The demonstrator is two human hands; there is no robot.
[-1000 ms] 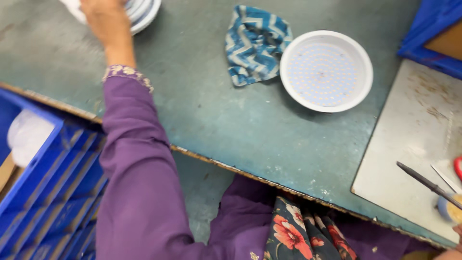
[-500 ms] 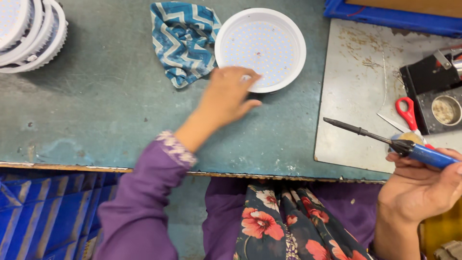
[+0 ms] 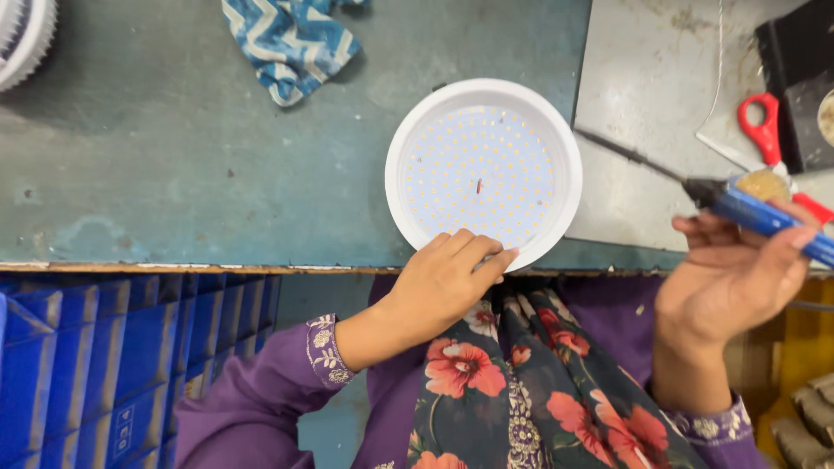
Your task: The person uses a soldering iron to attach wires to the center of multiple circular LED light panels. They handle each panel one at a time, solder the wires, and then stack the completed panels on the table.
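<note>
Worn teal-grey bench (image 3: 174, 182), edge runs across frame, person seated at it w/ purple sleeves + floral cloth over lap.

L to R:
- Blue crate (image 3: 104, 365) below the bench edge, far left.
- Stack of white round housings (image 3: 22, 39) top-left corner, cut off by frame.
- Blue/white zigzag rag (image 3: 291, 43) top centre, crumpled, lying apart from the lamp.
- Round white LED panel lamp (image 3: 484, 174), face up, LED dots visible, small red mark near centre. Sits at the near bench edge, rim just beside the grey work mat (image 3: 651, 95). Likely placed there so both hands reach it.
- Left hand (image 3: 443, 278): fingers together, curled over the lamp's near rim, thumb under the edge. Looks like a steadying grip.
- Right hand (image 3: 730, 278): fingers clamped on a blue-handled soldering iron (image 3: 721, 195), tip aimed toward the lamp's right rim, not touching it.
- Red-handled scissors (image 3: 764, 130) + black box (image 3: 795, 78) on the mat, far right.

Vs 0.5 s ago: lamp was farther up the bench beside the rag, left hand only reaching for it. Now lamp is at the near edge, hand on rim. Iron held much the same.
</note>
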